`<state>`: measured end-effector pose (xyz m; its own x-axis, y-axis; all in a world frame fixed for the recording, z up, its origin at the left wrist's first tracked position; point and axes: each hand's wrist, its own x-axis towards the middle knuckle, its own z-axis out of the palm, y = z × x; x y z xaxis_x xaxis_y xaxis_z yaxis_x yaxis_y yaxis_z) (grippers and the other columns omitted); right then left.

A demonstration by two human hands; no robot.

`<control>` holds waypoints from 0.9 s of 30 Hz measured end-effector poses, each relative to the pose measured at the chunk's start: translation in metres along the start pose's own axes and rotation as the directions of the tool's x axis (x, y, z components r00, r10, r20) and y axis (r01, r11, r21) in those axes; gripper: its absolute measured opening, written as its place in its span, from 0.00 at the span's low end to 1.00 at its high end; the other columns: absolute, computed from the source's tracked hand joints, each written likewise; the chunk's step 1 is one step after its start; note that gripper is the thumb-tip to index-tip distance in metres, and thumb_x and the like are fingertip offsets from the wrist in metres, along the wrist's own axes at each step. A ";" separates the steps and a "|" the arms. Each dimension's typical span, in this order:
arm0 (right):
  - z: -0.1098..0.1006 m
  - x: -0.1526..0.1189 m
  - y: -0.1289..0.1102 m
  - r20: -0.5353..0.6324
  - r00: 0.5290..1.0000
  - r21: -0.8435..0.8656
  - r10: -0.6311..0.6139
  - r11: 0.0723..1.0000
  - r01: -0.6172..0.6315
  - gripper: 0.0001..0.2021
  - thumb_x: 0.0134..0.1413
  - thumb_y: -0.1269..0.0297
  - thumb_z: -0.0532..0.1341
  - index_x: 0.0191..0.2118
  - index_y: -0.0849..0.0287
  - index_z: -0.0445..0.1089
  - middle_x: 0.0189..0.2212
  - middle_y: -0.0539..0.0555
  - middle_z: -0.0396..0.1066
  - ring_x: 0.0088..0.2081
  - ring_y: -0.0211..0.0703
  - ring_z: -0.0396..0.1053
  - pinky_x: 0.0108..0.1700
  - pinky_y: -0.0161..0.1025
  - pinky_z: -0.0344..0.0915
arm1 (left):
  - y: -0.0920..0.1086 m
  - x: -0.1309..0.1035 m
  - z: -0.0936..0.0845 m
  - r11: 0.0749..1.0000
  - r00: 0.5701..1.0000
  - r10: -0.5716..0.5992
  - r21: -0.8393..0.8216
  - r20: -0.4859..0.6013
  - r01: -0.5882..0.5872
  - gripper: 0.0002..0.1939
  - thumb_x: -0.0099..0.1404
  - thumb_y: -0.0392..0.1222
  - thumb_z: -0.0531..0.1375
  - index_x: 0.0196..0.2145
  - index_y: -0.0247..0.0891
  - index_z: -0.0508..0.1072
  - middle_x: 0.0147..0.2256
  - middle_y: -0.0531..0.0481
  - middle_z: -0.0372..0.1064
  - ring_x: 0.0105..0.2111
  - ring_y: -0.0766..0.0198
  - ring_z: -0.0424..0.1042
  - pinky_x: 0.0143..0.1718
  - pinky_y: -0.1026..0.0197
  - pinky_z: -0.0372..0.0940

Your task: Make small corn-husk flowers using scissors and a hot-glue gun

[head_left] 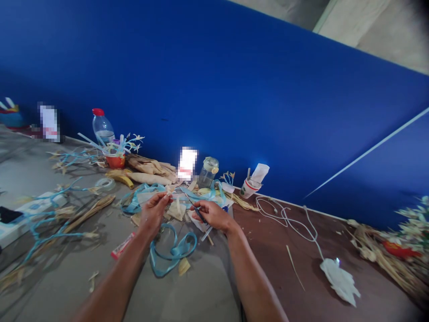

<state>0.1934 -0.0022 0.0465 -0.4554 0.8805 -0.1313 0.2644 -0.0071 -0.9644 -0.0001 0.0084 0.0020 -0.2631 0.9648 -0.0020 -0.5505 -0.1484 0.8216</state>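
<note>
My left hand pinches a small pale flower-like piece between thumb and fingertips. Dark-handled scissors are in my right hand, their blades angled up and left toward the pale piece. Whether the blades touch it is too small to tell. Below and between my hands, a light blue ribbon lies in loops on the grey table. Pale dried husk scraps and more blue ribbon lie around my fingers.
Behind my hands stand a lit phone, a clear jar, a red cup and a bottle against the blue partition. Blue-stemmed branches lie left. On the brown surface are a white cable and crumpled tissue.
</note>
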 end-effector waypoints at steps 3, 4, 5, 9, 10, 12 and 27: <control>-0.003 -0.001 0.000 0.006 1.000 -0.043 0.001 0.999 -0.001 0.12 0.44 0.60 0.65 0.36 0.60 0.72 0.22 0.47 0.67 0.22 0.33 0.59 0.25 0.31 0.54 | -0.001 0.000 0.000 1.000 1.000 0.005 0.003 0.000 -0.005 0.16 0.41 0.46 0.72 0.27 0.36 0.77 0.26 0.53 0.74 0.27 0.69 0.71 0.34 0.66 0.66; -0.004 -0.002 -0.001 0.008 1.000 -0.068 0.001 0.998 0.000 0.12 0.45 0.60 0.65 0.36 0.60 0.72 0.23 0.47 0.68 0.23 0.33 0.60 0.26 0.31 0.54 | -0.001 0.001 -0.001 1.000 1.000 0.006 0.006 0.003 -0.006 0.16 0.41 0.46 0.72 0.27 0.36 0.77 0.26 0.53 0.74 0.27 0.69 0.71 0.34 0.66 0.66; -0.005 -0.002 -0.002 0.012 1.000 -0.093 0.001 0.996 0.000 0.13 0.45 0.60 0.65 0.37 0.61 0.72 0.24 0.48 0.68 0.24 0.33 0.60 0.26 0.31 0.55 | -0.002 0.001 -0.002 1.000 1.000 0.006 0.012 0.004 -0.006 0.16 0.42 0.46 0.72 0.27 0.36 0.77 0.26 0.53 0.74 0.27 0.69 0.71 0.34 0.66 0.66; -0.007 -0.004 -0.005 0.018 0.999 -0.181 0.026 0.983 -0.022 0.15 0.46 0.60 0.65 0.39 0.62 0.72 0.27 0.50 0.70 0.26 0.35 0.62 0.29 0.31 0.57 | -0.007 0.005 -0.008 0.998 1.000 0.006 0.067 0.021 -0.008 0.15 0.44 0.47 0.71 0.28 0.35 0.77 0.27 0.51 0.74 0.27 0.68 0.70 0.33 0.66 0.66; -0.008 -0.004 -0.005 0.016 0.999 -0.199 0.031 0.980 -0.027 0.15 0.46 0.60 0.65 0.39 0.62 0.72 0.28 0.50 0.70 0.27 0.35 0.63 0.30 0.32 0.58 | -0.008 0.005 -0.009 0.997 1.000 0.009 0.082 0.028 -0.012 0.15 0.45 0.47 0.71 0.28 0.35 0.77 0.27 0.50 0.74 0.27 0.68 0.70 0.32 0.66 0.66; -0.009 -0.005 -0.005 0.012 0.999 -0.225 0.035 0.974 -0.031 0.15 0.46 0.60 0.65 0.40 0.62 0.72 0.30 0.52 0.72 0.29 0.37 0.65 0.31 0.33 0.60 | -0.009 0.006 -0.011 0.994 0.999 0.014 0.106 0.041 -0.019 0.16 0.45 0.48 0.70 0.29 0.35 0.77 0.27 0.50 0.74 0.26 0.68 0.70 0.31 0.65 0.65; -0.014 -0.006 -0.003 0.032 0.999 -0.292 0.020 0.956 -0.010 0.13 0.47 0.62 0.64 0.39 0.61 0.74 0.31 0.52 0.73 0.30 0.39 0.68 0.34 0.34 0.63 | -0.008 0.005 -0.013 0.982 0.996 -0.011 0.187 0.083 -0.005 0.16 0.47 0.49 0.69 0.31 0.37 0.77 0.29 0.50 0.75 0.28 0.67 0.70 0.33 0.65 0.64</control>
<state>0.2070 -0.0014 0.0534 -0.4772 0.8646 -0.1576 0.5053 0.1231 -0.8541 -0.0069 0.0120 -0.0121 -0.1905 0.9810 0.0363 -0.3915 -0.1098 0.9136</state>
